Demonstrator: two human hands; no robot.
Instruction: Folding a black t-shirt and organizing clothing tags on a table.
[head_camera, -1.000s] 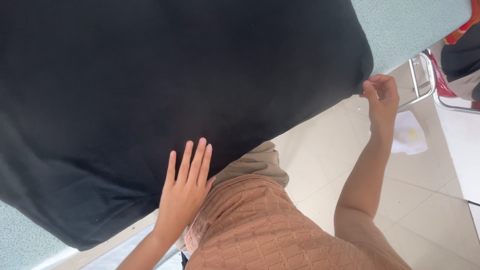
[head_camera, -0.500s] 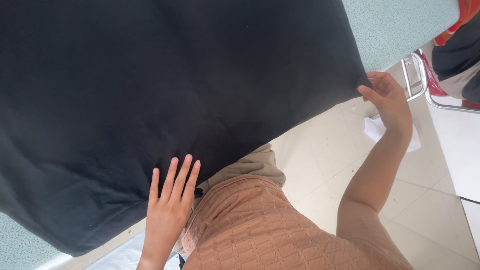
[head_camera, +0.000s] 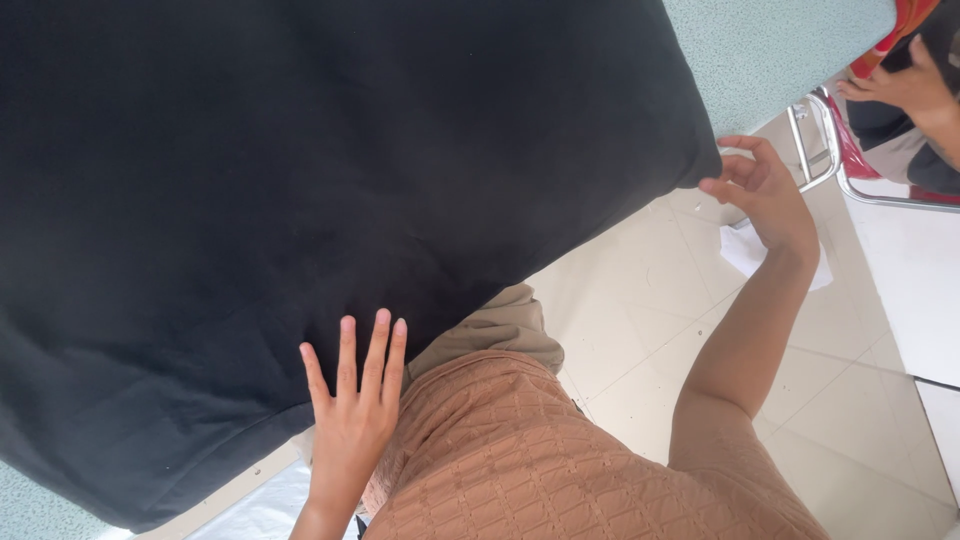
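Big black soft cloth (head_camera: 300, 200) spread over the pale green speckled table (head_camera: 780, 50), left hand (head_camera: 355, 410) flat with fingers open on its near edge, right hand (head_camera: 765, 195) loose and open just beside its corner, white crumpled paper (head_camera: 745, 250) on the tiled floor
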